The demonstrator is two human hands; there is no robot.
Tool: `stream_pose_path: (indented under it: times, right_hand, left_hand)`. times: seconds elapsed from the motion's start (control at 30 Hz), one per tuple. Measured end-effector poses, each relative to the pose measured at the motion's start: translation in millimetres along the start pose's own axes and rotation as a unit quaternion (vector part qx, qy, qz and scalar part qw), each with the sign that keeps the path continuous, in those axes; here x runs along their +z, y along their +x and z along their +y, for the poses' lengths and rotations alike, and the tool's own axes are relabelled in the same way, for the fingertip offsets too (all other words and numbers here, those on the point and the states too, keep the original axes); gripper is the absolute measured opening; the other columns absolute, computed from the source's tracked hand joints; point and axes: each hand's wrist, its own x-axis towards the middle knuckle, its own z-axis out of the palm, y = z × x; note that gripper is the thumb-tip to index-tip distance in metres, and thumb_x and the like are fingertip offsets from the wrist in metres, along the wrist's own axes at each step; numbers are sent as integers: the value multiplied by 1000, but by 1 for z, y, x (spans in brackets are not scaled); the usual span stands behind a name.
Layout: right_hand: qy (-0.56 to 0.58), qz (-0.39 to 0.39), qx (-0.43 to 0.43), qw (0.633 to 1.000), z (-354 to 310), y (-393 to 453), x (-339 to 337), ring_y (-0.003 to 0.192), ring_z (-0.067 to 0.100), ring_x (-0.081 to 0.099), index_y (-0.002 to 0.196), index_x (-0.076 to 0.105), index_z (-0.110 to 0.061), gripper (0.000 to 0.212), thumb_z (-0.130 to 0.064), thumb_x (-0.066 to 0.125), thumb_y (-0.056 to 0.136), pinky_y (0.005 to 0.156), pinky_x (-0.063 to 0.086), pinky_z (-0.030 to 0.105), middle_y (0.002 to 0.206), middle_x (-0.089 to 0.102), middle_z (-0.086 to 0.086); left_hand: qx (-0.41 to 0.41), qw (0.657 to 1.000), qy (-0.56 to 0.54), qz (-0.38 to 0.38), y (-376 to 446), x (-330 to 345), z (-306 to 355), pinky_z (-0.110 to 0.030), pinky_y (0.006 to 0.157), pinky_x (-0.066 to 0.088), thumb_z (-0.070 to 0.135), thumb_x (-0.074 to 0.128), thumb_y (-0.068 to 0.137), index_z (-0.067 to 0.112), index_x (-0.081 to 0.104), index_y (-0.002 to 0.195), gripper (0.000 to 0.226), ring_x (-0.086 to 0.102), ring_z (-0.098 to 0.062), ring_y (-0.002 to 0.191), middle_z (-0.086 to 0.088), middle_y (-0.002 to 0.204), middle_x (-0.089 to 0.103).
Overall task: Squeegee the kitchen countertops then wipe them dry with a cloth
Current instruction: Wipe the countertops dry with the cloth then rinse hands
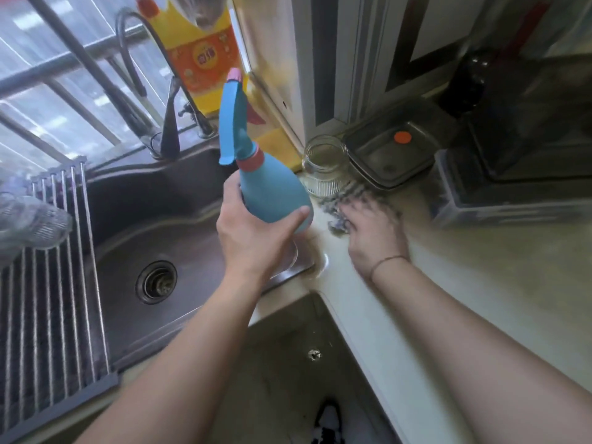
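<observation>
My right hand [373, 238] is on the cloth [349, 208], rubbing the worktop [480, 283] by the jar [325, 169]. It's too blurred to tell how the fingers lie. Left hand [253, 232] has its fingers wrapped round a blue spray bottle [272, 193], lifted clear over the sink [153, 219] edge. No squeegee in sight, so I'd guess we're in the drying stage, with more worktop left. The yellow pack [198, 59] has print, but it's unreadable.

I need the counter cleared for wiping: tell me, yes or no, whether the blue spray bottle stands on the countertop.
No, the left hand holds the blue teardrop-shaped plastic spray bottle up, over the sink's edge.
</observation>
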Motion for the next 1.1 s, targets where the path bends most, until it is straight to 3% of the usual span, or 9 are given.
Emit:
stream_pose_path:
  times: [0.1,0.3,0.4,0.53,0.6,0.7,0.83,1.0,1.1]
  right_hand:
    - [11,-8,24,1000,-29,0,4,142,25,29,131,54,-29,52,-33,29,86,114,18,41,148,44,-1]
    - [15,-36,-125,991,6,-101,-13,127,22,53,119,66,-30,57,-23,40,69,108,29,35,128,63,-6]
    - [-18,-57,-161,985,29,-136,-12,132,21,48,128,59,-30,55,-28,43,76,109,25,37,137,57,-6]
    - [-52,-46,-195,978,50,-118,-11,137,21,40,136,48,-31,53,-29,47,83,111,21,40,145,49,-5]
    - [-30,-26,-136,990,78,-119,-17,136,23,41,135,52,-28,51,-24,50,84,110,23,41,144,50,-2]
    - [-10,23,68,997,179,-142,-45,135,34,41,132,58,-18,50,-30,37,87,113,29,45,141,52,10]
    - [-7,49,299,953,290,-161,-100,140,36,31,135,55,-9,70,-44,31,80,117,25,47,149,41,14]
    - [13,87,327,941,262,-144,-96,142,33,29,134,55,-26,58,-38,37,81,118,16,45,151,39,9]
    - [32,59,190,980,206,-156,-74,137,32,38,128,61,-30,42,-27,52,88,113,23,45,144,49,7]
  left_hand:
    - [2,1000,-9,-13,-7,10,-3,-29,86,52,38,88,53,40,45,124,83,55,-4,101,24,106,56]
    - [2,997,-30,-65,-16,36,4,-17,72,48,37,88,53,53,43,96,64,54,12,88,27,92,58]
    - [10,996,-28,-82,-20,49,6,-23,73,51,39,88,51,55,43,92,62,56,8,89,24,92,60]
    - [41,994,-17,-100,-26,61,5,-31,82,54,35,87,54,50,48,108,68,59,-3,93,20,100,62]
    - [47,993,-17,-109,-26,65,5,-29,83,54,33,87,55,46,49,114,72,59,-3,94,21,100,61]
    - [61,990,-19,-127,-25,70,0,-25,84,52,37,86,53,43,48,117,74,57,-2,98,23,103,60]
    - [81,986,-16,-144,-27,77,-3,-31,89,52,45,83,53,38,47,125,81,56,-4,105,20,114,58]
    - [71,987,-9,-143,-32,83,-7,-35,102,46,41,87,58,37,29,143,104,49,-6,120,16,132,49]
    - [182,980,70,-48,-64,80,-12,-42,117,23,43,79,71,7,21,149,103,25,-22,141,-11,150,28]
